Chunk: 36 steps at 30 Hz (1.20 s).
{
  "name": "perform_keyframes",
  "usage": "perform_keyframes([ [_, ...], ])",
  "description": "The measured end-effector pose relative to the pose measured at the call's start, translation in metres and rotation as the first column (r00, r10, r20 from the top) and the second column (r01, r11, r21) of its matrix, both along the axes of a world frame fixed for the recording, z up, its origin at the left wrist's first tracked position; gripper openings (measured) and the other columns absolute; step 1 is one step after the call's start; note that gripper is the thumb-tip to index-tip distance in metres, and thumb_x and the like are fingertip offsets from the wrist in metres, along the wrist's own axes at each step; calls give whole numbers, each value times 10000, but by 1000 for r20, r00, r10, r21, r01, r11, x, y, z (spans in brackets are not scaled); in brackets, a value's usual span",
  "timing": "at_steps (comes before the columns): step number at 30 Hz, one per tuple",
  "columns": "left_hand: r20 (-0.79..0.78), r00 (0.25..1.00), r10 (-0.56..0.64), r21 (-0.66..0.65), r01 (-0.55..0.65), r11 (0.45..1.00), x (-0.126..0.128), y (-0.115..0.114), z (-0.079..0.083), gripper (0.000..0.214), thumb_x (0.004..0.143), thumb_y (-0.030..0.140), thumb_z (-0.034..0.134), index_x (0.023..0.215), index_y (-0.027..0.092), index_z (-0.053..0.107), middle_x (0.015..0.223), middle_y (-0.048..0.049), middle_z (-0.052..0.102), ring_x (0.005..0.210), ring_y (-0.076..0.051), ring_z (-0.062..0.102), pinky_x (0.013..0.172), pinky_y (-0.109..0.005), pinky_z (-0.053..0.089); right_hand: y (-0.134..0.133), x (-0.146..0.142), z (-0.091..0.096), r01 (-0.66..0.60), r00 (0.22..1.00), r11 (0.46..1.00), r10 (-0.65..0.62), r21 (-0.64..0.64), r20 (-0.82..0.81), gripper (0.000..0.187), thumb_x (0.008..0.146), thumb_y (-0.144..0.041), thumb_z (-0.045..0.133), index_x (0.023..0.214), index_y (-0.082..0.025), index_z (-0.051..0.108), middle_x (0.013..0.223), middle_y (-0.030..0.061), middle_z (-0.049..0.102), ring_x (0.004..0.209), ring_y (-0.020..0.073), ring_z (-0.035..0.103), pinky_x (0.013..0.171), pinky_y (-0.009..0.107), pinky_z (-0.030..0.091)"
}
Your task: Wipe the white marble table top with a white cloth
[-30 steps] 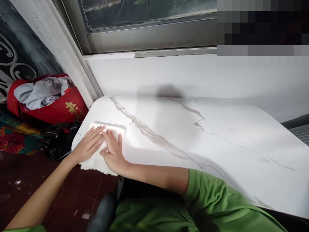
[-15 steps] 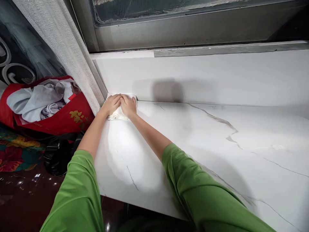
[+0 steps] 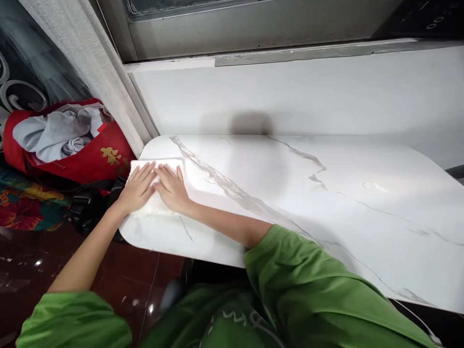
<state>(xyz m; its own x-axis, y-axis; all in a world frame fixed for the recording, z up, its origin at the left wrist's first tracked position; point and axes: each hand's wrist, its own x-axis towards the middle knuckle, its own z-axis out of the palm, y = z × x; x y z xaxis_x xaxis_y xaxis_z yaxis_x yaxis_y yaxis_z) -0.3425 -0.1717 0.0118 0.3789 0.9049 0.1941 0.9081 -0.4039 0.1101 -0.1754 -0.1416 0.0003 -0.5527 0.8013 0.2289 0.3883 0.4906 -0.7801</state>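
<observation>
A folded white cloth lies on the left end of a white marble-patterned table. My left hand and my right hand press flat on the cloth side by side, fingers stretched out and pointing toward the wall. The cloth shows at its far edge and beneath my palms. Both my arms wear green sleeves.
A white wall panel runs along the table's far side under a metal window frame. Left of the table, on the dark red floor, stand a red bag stuffed with grey cloth and a black bag.
Both hands slid the cloth from the near left edge out to the far corner by the wall, then drew it back toward me to the table's left end.
</observation>
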Motion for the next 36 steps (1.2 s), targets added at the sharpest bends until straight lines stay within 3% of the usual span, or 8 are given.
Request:
perform_keyframes([
  [5, -4, 1000, 28, -3, -28, 1000, 61, -103, 4, 487, 999, 344, 268, 1459, 187, 276, 1556, -96, 204, 1437, -248, 175, 1170, -499, 144, -88, 70, 9, -227, 973, 966, 219, -127, -71, 525, 965, -395, 351, 1446, -188, 323, 1547, 93, 255, 1454, 181, 78, 1178, 477, -72],
  [9, 9, 999, 49, -29, -48, 998, 109, -127, 5, 512, 994, 339, 281, 1486, 213, 218, 1567, -85, 158, 1442, -249, 149, 1179, -495, 122, -106, 122, 15, -284, 959, 906, 260, -314, -117, 557, 947, -367, 388, 1477, -268, 252, 1571, 24, 171, 1453, 161, 15, 1187, 479, -26],
  [14, 3, 1000, -23, -98, 24, 995, 120, -65, 3, 506, 992, 414, 263, 1465, 232, 279, 1553, -71, 220, 1446, -253, 129, 1172, -530, 53, -63, 131, 8, -129, 991, 946, 113, -298, -68, 553, 923, -316, 386, 1463, -242, 292, 1552, 47, 233, 1451, 171, 61, 1184, 498, 2],
  [17, -25, 1000, 17, -83, -19, 996, 118, 11, 0, 493, 985, 384, 276, 1433, 184, 331, 1538, -89, 264, 1442, -277, 131, 1158, -558, 39, -1, 113, -3, 41, 999, 998, -39, -53, 38, 522, 926, -259, 342, 1442, -177, 334, 1514, 94, 328, 1441, 191, 166, 1177, 502, -11],
  [20, -51, 992, 118, -71, -121, 990, 127, 88, -2, 477, 982, 263, 270, 1427, 97, 309, 1531, -125, 268, 1432, -282, 169, 1168, -520, 89, 72, 102, -10, 113, 980, 973, -143, 201, 141, 510, 947, -254, 291, 1434, -113, 346, 1480, 131, 385, 1413, 210, 258, 1177, 463, 36],
  [24, -24, 979, 201, -59, -203, 977, 150, 149, -2, 456, 982, 224, 273, 1416, 89, 312, 1523, -138, 282, 1416, -306, 210, 1162, -527, 126, 141, 112, -12, 128, 957, 949, -194, 287, 216, 507, 956, -229, 257, 1432, -77, 341, 1473, 132, 396, 1392, 208, 295, 1171, 429, 94],
  [31, -20, 980, 198, -36, -198, 979, 176, 150, -5, 449, 981, 220, 282, 1417, 132, 342, 1526, -101, 288, 1416, -269, 225, 1165, -539, 74, 134, 137, -16, 192, 944, 938, -258, 290, 208, 505, 962, -237, 221, 1430, -108, 359, 1472, 102, 406, 1393, 217, 294, 1163, 465, 126],
  [36, -29, 998, 65, -30, -65, 997, 209, 85, -11, 478, 948, 240, 337, 1411, 127, 377, 1527, -142, 269, 1426, -305, 190, 1147, -580, 45, 60, 186, -16, 165, 928, 943, -247, 288, 277, 540, 968, -292, 202, 1444, -74, 335, 1501, 135, 345, 1418, 236, 244, 1174, 485, 103],
])
